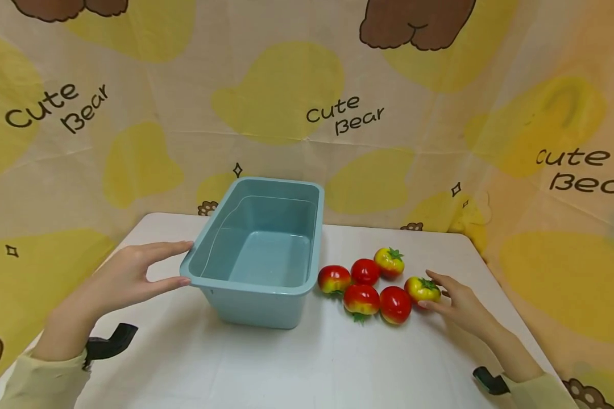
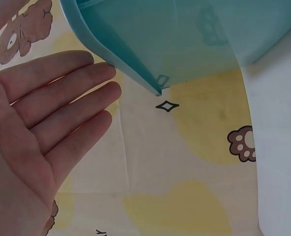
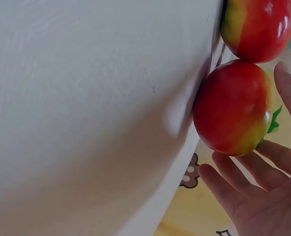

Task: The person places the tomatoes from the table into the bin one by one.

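A light blue plastic bin (image 1: 258,309) stands on the white table. At its near left corner is my left hand (image 1: 128,278), its fingertips and thumb at the rim. The left wrist view shows the fingers of that hand (image 2: 76,93) straight and side by side. Several glossy red and yellow toy tomatoes with green leaf tops lie right of the bin. My right hand (image 1: 463,307) is around the rightmost tomato (image 1: 422,289), thumb on the near side. In the right wrist view its fingers (image 3: 236,179) are spread beside the same tomato (image 3: 234,108), without a clear grip.
Other tomatoes lie close together: one beside the bin (image 1: 334,279), a front one (image 1: 395,305) and a rear one (image 1: 389,262). The white table (image 1: 266,369) extends toward me. A patterned cloth (image 1: 276,91) hangs behind the table and along its sides.
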Demonstrator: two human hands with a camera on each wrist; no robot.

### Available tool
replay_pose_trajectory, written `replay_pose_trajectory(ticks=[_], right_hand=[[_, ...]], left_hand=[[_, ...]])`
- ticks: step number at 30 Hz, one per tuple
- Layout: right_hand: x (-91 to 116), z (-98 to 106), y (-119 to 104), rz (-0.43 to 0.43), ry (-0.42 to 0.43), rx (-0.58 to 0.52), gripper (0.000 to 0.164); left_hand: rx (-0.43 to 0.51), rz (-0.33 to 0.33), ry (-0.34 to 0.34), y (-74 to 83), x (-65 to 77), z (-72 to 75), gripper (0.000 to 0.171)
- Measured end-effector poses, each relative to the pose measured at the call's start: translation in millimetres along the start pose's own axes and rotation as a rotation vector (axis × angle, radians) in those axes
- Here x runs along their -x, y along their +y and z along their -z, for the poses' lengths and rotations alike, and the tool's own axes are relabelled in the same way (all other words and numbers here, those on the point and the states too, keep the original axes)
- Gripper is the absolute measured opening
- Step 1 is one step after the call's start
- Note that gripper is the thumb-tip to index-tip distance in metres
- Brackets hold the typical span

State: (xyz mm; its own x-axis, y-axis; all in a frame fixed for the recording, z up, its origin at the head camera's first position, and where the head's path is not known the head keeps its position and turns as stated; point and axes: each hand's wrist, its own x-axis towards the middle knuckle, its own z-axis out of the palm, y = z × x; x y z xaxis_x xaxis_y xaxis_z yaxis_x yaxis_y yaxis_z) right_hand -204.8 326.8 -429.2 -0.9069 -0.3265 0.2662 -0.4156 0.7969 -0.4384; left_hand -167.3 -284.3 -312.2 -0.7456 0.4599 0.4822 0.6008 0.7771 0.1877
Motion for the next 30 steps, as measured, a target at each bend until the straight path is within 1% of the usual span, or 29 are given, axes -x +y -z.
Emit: replay_pose_trajectory(ticks=[3,8,13,18,30], right_hand=[[-0.9,-1.8,1.6,-0.015,-0.009,-0.020,0.071],[-1.9,-4.4,4.3,-0.036,-0.022,-0.040,0.072],[-2.4,-5.8,5.4,-0.056,-0.029,-0.053,0.073],[-2.6,-7.3,6.4,-0.081,-0.041,-0.063,0.073],[-3.7,-8.6,8.5,-0.116,-0.049,-0.088,0.071]], left_hand=[[0.001,-0.003,0.002,-0.3,-0.6,-1.3,0.062],[-0.017,0.028,-0.013,-1.9,-0.2,-2.5,0.063],[-0.015,0.064,-0.048,-1.0,-0.3,-1.5,0.061],[0.007,0.090,-0.077,-0.2,-1.2,-0.8,0.059],[0.022,0.117,-0.092,-1.1,-2.3,-0.7,0.058]])
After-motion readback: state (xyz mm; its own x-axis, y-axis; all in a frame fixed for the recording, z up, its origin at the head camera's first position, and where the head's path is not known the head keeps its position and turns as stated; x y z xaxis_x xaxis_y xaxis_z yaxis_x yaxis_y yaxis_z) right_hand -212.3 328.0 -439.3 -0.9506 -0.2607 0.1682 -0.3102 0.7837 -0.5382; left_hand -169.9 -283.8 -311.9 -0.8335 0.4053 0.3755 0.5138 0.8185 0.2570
